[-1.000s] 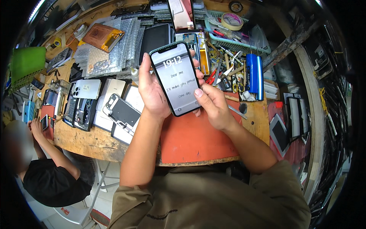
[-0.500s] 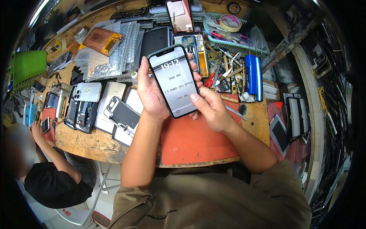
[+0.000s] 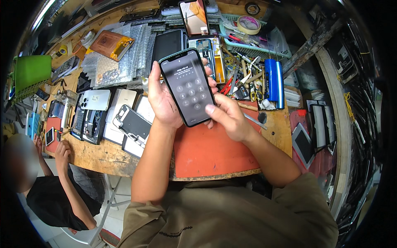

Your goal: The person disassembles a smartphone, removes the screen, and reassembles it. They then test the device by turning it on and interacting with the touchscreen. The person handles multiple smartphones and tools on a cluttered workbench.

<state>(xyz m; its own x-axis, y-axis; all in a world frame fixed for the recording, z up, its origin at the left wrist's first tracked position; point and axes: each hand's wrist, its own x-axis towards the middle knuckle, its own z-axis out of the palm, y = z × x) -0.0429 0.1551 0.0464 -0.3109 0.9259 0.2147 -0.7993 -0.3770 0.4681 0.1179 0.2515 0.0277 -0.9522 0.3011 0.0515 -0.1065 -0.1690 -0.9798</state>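
Note:
A smartphone (image 3: 188, 89) with a dark keypad of round buttons on its screen is held up above the orange work mat (image 3: 215, 153). My left hand (image 3: 163, 101) is wrapped round its left side and back, with fingertips showing along the right edge. At the lower right corner, my right hand (image 3: 233, 118) has its thumb over the glass below the keypad and its fingers curled behind the phone. Left of my left forearm lies an opened phone frame (image 3: 131, 124) with loose cable parts.
Another phone (image 3: 194, 17) stands lit at the back. Tools (image 3: 248, 74) crowd the right, beside a blue cylinder (image 3: 273, 80) and a teal basket (image 3: 264, 41). Bubble-wrapped parts (image 3: 120, 53) lie back left. A co-worker in a black shirt (image 3: 58, 202) sits at left.
The phone's screen went from a pale lock screen to a dark keypad. My hands stay nearly in place. The co-worker's arm has shifted to the right along the table edge.

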